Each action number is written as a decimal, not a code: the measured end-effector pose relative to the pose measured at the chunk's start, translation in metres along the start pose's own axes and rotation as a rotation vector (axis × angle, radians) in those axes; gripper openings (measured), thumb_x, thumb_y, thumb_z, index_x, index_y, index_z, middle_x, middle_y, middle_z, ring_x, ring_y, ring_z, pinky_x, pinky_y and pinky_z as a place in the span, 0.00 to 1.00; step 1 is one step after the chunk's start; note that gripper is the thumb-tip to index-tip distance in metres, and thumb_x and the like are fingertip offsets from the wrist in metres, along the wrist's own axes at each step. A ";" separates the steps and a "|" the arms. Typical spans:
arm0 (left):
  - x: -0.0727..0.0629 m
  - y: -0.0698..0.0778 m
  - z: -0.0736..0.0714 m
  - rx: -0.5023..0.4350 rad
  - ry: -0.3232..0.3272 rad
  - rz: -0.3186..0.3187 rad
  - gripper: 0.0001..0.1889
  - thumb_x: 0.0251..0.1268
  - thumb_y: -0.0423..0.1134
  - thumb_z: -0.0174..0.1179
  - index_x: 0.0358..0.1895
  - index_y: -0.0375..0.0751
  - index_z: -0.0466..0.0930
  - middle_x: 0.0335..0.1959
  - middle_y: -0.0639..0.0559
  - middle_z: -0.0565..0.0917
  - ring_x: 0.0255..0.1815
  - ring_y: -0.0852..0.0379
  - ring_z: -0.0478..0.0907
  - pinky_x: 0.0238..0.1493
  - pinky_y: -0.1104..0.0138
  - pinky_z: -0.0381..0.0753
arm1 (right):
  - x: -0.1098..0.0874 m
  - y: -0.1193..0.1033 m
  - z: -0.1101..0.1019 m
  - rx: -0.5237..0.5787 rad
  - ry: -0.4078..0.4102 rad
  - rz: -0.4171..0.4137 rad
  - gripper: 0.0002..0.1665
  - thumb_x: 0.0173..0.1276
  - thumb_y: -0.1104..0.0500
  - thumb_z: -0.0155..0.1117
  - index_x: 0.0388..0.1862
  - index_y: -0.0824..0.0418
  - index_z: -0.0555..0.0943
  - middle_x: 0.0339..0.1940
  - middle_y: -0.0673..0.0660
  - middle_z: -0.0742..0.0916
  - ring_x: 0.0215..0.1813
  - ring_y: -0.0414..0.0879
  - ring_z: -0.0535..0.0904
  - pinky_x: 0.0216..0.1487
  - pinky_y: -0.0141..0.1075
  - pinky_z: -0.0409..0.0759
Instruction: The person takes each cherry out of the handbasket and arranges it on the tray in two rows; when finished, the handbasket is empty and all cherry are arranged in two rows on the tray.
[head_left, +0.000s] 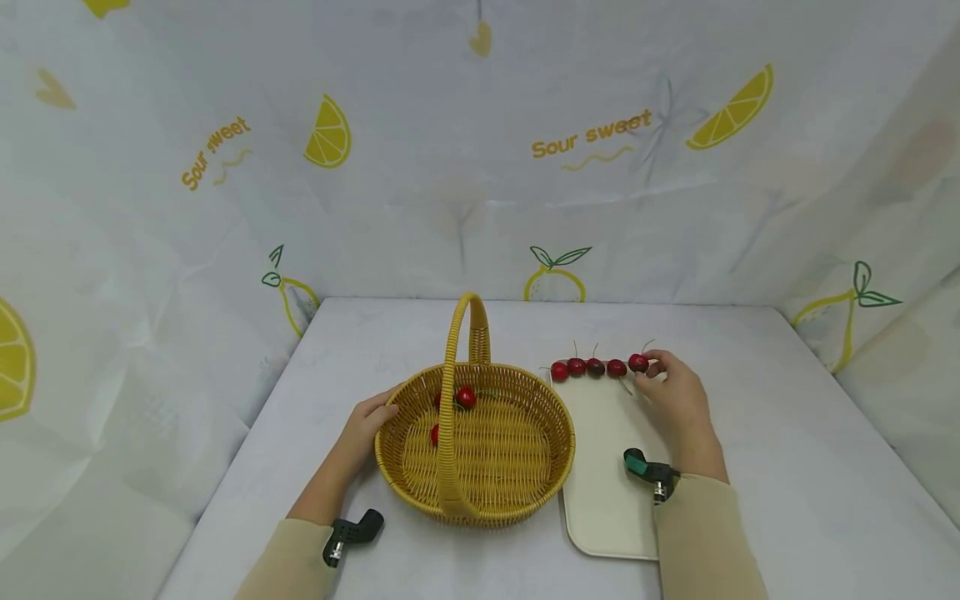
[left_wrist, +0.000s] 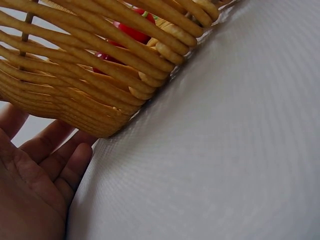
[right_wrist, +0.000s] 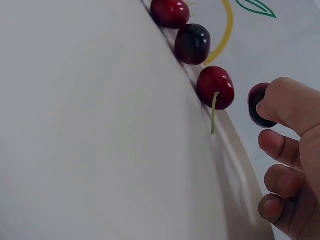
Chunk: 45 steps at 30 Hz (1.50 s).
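A yellow wicker basket (head_left: 480, 508) with a tall arched handle stands in the middle of the table. My left hand (head_left: 365, 425) holds its left side, the thumb at the rim and the fingers along the outer wall. Inside lie several cherries (head_left: 466, 397), partly behind the handle; through the weave, red cherries (left_wrist: 134, 31) show in the left wrist view. My right hand (head_left: 678, 400) pinches a dark red cherry (right_wrist: 257, 107) between thumb and forefinger, beside the far end of a cream tray (head_left: 607, 500). Along that end sits a row of cherries (head_left: 576, 367), the nearest a stemmed cherry (right_wrist: 215, 87).
The tray lies just right of the basket, its near edge toward me. A white cloth covers the table (head_left: 810, 467). Behind and at both sides hangs a white curtain (head_left: 420, 167) printed with lemons and lettering. Black wrist mounts (head_left: 360, 527) sit on both sleeves.
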<state>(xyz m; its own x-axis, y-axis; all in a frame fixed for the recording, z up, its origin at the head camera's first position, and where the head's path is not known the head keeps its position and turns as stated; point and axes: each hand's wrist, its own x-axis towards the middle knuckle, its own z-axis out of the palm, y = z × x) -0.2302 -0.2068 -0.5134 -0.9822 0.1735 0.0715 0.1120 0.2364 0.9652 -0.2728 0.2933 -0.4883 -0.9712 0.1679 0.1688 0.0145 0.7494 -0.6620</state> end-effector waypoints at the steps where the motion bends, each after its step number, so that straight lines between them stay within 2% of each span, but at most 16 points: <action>1: 0.000 -0.001 0.000 0.001 -0.003 0.002 0.25 0.76 0.40 0.50 0.72 0.40 0.75 0.71 0.46 0.75 0.76 0.48 0.66 0.76 0.55 0.59 | 0.000 0.002 0.002 -0.003 0.007 0.004 0.26 0.69 0.56 0.62 0.63 0.64 0.76 0.44 0.60 0.82 0.30 0.48 0.70 0.30 0.39 0.67; 4: 0.001 -0.002 -0.001 0.006 -0.006 0.005 0.25 0.75 0.40 0.50 0.72 0.40 0.75 0.71 0.45 0.76 0.75 0.48 0.67 0.75 0.56 0.61 | 0.000 0.008 0.008 -0.014 0.030 0.014 0.26 0.69 0.55 0.62 0.64 0.64 0.76 0.42 0.59 0.81 0.28 0.47 0.68 0.30 0.39 0.66; 8: 0.002 -0.001 0.000 0.017 -0.009 0.010 0.25 0.75 0.40 0.49 0.72 0.40 0.75 0.71 0.45 0.76 0.75 0.48 0.67 0.74 0.58 0.61 | 0.001 0.010 0.011 -0.029 0.044 0.027 0.26 0.69 0.54 0.62 0.64 0.64 0.76 0.41 0.59 0.80 0.32 0.50 0.69 0.34 0.41 0.66; 18: 0.002 0.001 0.002 0.021 -0.001 -0.002 0.25 0.75 0.41 0.50 0.72 0.40 0.75 0.71 0.46 0.75 0.76 0.48 0.67 0.75 0.55 0.61 | 0.003 0.008 0.013 -0.149 -0.001 0.044 0.28 0.65 0.56 0.63 0.64 0.63 0.77 0.33 0.55 0.80 0.34 0.51 0.74 0.31 0.40 0.67; 23: 0.001 0.000 0.001 0.014 0.006 -0.005 0.25 0.75 0.40 0.50 0.71 0.39 0.75 0.70 0.45 0.76 0.75 0.47 0.68 0.74 0.59 0.63 | 0.004 0.006 0.013 -0.143 -0.018 0.055 0.30 0.67 0.56 0.63 0.68 0.63 0.75 0.35 0.56 0.80 0.35 0.52 0.73 0.33 0.41 0.67; 29: 0.000 -0.002 0.001 0.005 0.000 -0.018 0.25 0.76 0.40 0.50 0.72 0.39 0.75 0.71 0.45 0.76 0.75 0.48 0.67 0.73 0.64 0.62 | 0.001 -0.003 0.000 -0.039 -0.023 0.062 0.33 0.72 0.56 0.61 0.73 0.64 0.70 0.45 0.61 0.80 0.33 0.51 0.71 0.33 0.41 0.68; 35: 0.001 -0.002 0.000 -0.001 0.001 -0.023 0.25 0.75 0.40 0.50 0.71 0.40 0.76 0.71 0.46 0.76 0.75 0.49 0.67 0.73 0.64 0.62 | -0.004 -0.025 -0.025 0.024 0.006 0.020 0.32 0.75 0.51 0.58 0.74 0.64 0.70 0.48 0.61 0.79 0.30 0.50 0.70 0.27 0.37 0.69; 45: 0.002 0.002 0.001 0.006 0.014 -0.024 0.25 0.74 0.39 0.50 0.71 0.37 0.75 0.70 0.44 0.76 0.76 0.47 0.67 0.75 0.55 0.60 | -0.014 -0.073 -0.047 0.102 0.045 -0.011 0.30 0.78 0.50 0.57 0.74 0.60 0.72 0.46 0.58 0.78 0.41 0.51 0.72 0.30 0.37 0.72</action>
<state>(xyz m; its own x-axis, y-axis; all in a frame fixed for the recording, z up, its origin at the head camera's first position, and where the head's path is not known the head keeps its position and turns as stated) -0.2316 -0.2054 -0.5111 -0.9866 0.1544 0.0520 0.0894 0.2461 0.9651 -0.2493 0.2665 -0.4075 -0.9596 0.1901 0.2075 -0.0227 0.6826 -0.7305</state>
